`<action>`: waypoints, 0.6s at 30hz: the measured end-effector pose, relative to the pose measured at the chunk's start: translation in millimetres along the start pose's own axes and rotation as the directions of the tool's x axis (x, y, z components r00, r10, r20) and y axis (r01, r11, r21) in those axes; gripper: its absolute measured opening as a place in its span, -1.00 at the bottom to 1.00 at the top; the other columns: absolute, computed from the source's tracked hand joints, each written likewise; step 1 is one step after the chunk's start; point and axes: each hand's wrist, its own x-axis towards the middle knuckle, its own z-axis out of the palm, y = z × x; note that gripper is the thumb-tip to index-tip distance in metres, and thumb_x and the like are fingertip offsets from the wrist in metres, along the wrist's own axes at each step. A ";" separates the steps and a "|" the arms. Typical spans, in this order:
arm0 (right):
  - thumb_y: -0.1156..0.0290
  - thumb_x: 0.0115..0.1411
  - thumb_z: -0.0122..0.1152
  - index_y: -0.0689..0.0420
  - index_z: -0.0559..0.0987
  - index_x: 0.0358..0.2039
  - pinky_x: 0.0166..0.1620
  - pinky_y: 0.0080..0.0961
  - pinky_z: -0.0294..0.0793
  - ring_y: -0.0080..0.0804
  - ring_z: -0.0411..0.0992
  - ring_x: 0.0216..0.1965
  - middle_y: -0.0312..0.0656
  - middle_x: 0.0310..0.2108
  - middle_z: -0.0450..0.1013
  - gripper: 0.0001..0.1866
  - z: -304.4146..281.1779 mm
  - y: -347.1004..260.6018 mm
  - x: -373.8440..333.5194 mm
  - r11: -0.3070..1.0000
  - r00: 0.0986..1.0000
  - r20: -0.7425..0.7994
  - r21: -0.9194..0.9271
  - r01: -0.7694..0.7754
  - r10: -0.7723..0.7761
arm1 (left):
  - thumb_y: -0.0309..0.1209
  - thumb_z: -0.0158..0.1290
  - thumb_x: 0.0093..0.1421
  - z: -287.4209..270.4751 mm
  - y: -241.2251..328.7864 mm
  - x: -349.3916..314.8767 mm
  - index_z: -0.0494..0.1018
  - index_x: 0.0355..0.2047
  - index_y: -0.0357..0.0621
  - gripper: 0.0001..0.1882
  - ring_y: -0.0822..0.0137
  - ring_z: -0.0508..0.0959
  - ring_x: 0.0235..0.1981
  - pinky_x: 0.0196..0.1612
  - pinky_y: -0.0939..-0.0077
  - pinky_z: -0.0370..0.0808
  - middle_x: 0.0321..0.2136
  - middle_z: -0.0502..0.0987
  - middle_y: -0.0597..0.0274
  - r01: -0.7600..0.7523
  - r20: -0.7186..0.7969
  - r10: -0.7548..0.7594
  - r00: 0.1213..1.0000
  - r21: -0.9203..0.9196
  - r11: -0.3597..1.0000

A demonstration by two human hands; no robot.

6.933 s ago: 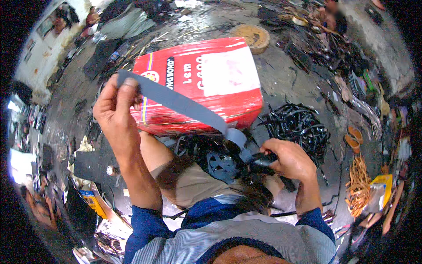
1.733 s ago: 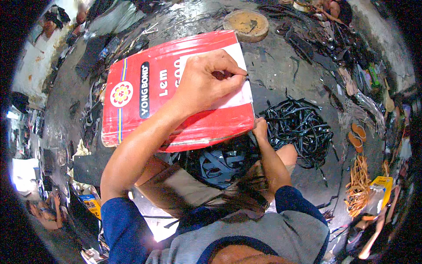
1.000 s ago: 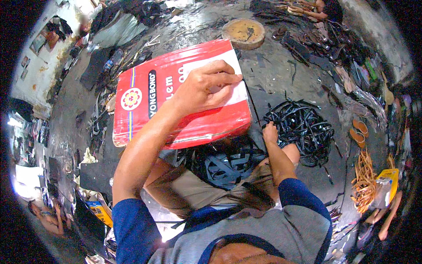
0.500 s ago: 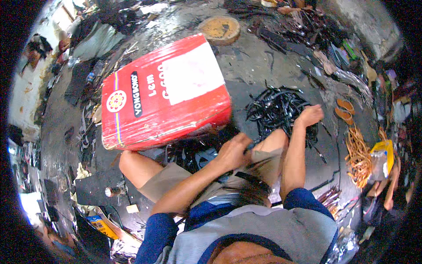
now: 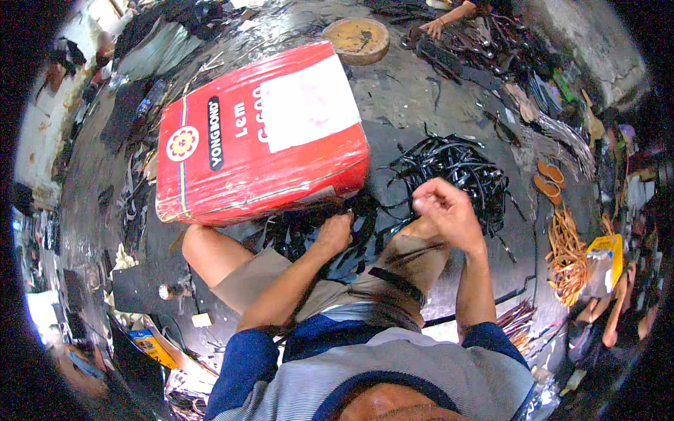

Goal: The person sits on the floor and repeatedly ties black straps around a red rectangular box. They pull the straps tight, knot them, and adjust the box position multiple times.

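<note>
My left hand (image 5: pixel 335 234) is closed over a heap of glossy black strips (image 5: pixel 288 237) between my knees, just below the red carton; what its fingers hold is hidden. Above my right knee, my right hand (image 5: pixel 449 209) has its fingers curled toward the thumb; I cannot make out anything in them. Behind that hand lies a larger tangled pile of black strips (image 5: pixel 467 168). One broad black strip (image 5: pixel 397 283) rests across my right thigh. The big red carton (image 5: pixel 239 161), with a white patch on it, stands in front of my left knee.
Beyond the carton is a round wooden block (image 5: pixel 356 40). Another person's hand (image 5: pixel 434 28) reaches over dark scraps at the far right. Orange sandals (image 5: pixel 549 181), a bundle of tan strips (image 5: pixel 567 256) and a yellow package (image 5: pixel 605 259) lie to the right.
My left hand has moved left, toward the heap below the carton. My right hand has come left and nearer, away from the large pile. Another person's hand has appeared at the far right.
</note>
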 end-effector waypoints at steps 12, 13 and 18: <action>0.30 0.11 0.51 0.17 0.64 -0.18 -0.25 -0.60 0.46 -0.64 0.50 -0.35 -0.40 -0.43 0.55 -0.67 26.6 -112.2 1.9 0.996 0.900 0.427 -0.016 -0.088 0.086 | -0.45 0.26 0.09 -230.7 149.5 -100.2 0.56 -0.30 -0.03 -0.85 0.14 0.57 -0.23 -0.02 0.20 0.42 -0.40 0.56 0.25 -0.327 -0.430 0.256 0.866 -0.097 0.940; 0.27 0.06 0.56 0.15 0.62 -0.33 -0.29 -0.66 0.38 -0.72 0.39 -0.41 -0.45 -0.44 0.50 -0.70 21.9 -125.8 9.9 0.998 0.881 0.472 0.041 -0.048 0.023 | -0.45 0.26 0.10 -236.2 150.2 -103.8 0.56 -0.28 -0.05 -0.84 0.18 0.57 -0.27 -0.05 0.23 0.43 -0.43 0.54 0.26 -0.306 -0.417 0.227 0.880 -0.135 0.942; 0.14 -0.07 0.61 0.15 0.56 -0.45 -0.39 -0.63 0.28 -0.68 0.37 -0.43 -0.42 -0.49 0.44 -0.58 -19.6 -154.2 41.3 0.991 0.790 0.611 0.077 -0.114 0.043 | -0.43 0.27 0.17 -254.6 139.3 -121.3 0.58 -0.19 -0.17 -0.79 0.44 0.54 -0.44 -0.23 0.41 0.48 -0.53 0.52 0.30 -0.172 -0.124 0.122 0.985 -0.592 0.788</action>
